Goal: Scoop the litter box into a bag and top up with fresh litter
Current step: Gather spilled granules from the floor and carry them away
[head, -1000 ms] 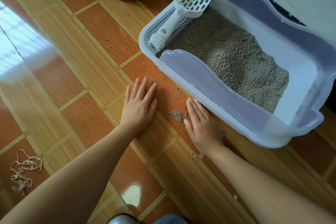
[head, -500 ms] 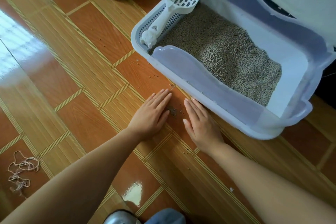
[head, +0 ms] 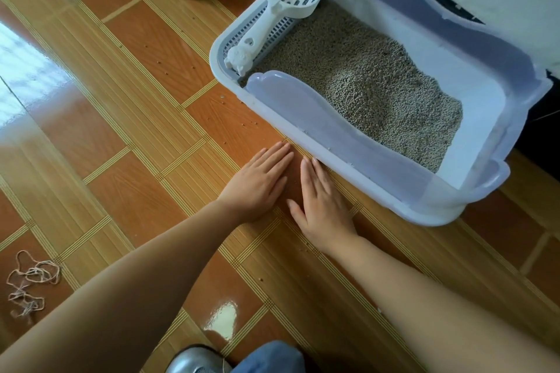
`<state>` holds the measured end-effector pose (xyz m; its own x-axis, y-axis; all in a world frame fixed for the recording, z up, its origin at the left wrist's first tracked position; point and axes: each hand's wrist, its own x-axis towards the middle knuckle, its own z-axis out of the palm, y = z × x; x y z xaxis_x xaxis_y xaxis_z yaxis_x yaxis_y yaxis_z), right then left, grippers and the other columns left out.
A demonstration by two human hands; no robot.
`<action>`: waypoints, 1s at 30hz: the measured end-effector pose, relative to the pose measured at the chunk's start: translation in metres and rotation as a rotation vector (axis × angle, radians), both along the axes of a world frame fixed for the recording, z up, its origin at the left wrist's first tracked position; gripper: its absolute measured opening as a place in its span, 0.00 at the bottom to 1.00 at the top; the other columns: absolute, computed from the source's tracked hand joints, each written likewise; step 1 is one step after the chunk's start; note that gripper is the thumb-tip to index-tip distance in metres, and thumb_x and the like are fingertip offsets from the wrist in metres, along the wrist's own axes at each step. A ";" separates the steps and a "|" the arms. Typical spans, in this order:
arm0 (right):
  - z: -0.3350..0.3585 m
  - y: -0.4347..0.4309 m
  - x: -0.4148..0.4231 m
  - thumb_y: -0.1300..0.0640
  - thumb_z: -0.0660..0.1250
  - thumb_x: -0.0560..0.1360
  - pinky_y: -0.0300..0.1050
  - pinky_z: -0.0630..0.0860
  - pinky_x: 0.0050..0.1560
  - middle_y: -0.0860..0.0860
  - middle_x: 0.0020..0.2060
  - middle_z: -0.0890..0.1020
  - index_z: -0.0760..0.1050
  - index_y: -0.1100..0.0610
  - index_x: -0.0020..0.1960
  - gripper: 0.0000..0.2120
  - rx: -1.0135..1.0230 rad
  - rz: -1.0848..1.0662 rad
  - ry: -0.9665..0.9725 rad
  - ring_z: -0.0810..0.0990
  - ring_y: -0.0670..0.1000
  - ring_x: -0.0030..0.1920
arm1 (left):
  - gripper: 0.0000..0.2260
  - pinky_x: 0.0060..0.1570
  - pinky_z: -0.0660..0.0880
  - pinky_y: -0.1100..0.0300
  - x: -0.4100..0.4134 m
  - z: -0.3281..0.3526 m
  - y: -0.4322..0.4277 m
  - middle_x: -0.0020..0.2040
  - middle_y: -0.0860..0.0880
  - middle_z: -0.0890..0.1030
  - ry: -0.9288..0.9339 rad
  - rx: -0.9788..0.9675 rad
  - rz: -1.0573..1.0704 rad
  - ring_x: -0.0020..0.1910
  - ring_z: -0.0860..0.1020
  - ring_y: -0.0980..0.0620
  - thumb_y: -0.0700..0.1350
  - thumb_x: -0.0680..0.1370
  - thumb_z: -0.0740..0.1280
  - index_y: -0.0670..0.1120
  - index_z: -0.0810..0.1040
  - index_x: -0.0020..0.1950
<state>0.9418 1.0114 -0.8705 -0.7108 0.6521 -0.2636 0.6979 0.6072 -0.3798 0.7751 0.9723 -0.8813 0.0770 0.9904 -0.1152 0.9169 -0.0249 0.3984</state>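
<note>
Fingers [head: 272, 157] of both hands lie straight and flat on the floor [head: 121, 100], gripping nothing. Within the last second the left hand [head: 257, 182] has slid rightward until it sits just beside the right hand [head: 321, 203]. The small heap of spilled grains seen between them is now out of sight, probably gathered under the palms. That suggests strays are being tidied and no scooping is under way.

The litter box [head: 348, 142] sits far right, its long axis running far-left to near-right. The scoop [head: 281, 0] rests across its far-left end, handle pointing near-left.
</note>
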 end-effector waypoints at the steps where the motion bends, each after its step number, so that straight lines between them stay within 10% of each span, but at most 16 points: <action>1: 0.001 0.000 -0.002 0.40 0.38 0.73 0.41 0.38 0.71 0.55 0.77 0.46 0.39 0.60 0.76 0.38 -0.006 -0.003 0.010 0.36 0.45 0.72 | 0.28 0.74 0.45 0.57 -0.001 0.000 -0.004 0.76 0.46 0.59 -0.002 0.010 -0.011 0.75 0.51 0.53 0.54 0.79 0.43 0.43 0.58 0.75; 7: 0.005 0.000 -0.001 0.44 0.49 0.79 0.41 0.40 0.73 0.54 0.76 0.49 0.41 0.59 0.76 0.33 -0.008 0.071 0.060 0.40 0.45 0.72 | 0.26 0.73 0.49 0.55 -0.013 -0.001 -0.031 0.74 0.45 0.63 0.072 0.046 -0.064 0.74 0.57 0.48 0.54 0.82 0.43 0.42 0.62 0.74; 11: -0.003 -0.009 0.004 0.38 0.36 0.77 0.50 0.48 0.74 0.57 0.76 0.52 0.41 0.61 0.75 0.35 0.082 -0.022 0.033 0.45 0.54 0.75 | 0.27 0.74 0.46 0.54 -0.013 -0.001 -0.049 0.75 0.43 0.57 0.107 0.052 0.212 0.75 0.53 0.47 0.54 0.81 0.47 0.40 0.56 0.75; 17: -0.003 -0.017 -0.013 0.39 0.36 0.74 0.44 0.32 0.70 0.53 0.72 0.38 0.30 0.60 0.71 0.34 0.043 0.032 -0.023 0.34 0.51 0.72 | 0.26 0.74 0.45 0.58 0.002 -0.004 -0.052 0.75 0.43 0.59 0.047 0.030 0.150 0.75 0.55 0.46 0.50 0.80 0.49 0.39 0.57 0.75; 22: 0.000 -0.019 -0.020 0.43 0.41 0.76 0.41 0.33 0.70 0.55 0.76 0.45 0.35 0.60 0.75 0.34 0.002 0.070 0.030 0.35 0.48 0.72 | 0.25 0.74 0.46 0.58 0.003 -0.005 -0.048 0.75 0.43 0.60 0.003 0.069 0.104 0.75 0.55 0.49 0.47 0.79 0.50 0.39 0.57 0.75; 30: -0.005 -0.013 -0.008 0.42 0.41 0.77 0.44 0.33 0.71 0.52 0.73 0.38 0.32 0.59 0.72 0.33 0.055 0.039 -0.009 0.36 0.51 0.74 | 0.26 0.74 0.43 0.51 -0.020 -0.011 -0.057 0.76 0.45 0.58 0.194 0.051 0.484 0.75 0.49 0.50 0.52 0.80 0.46 0.42 0.57 0.76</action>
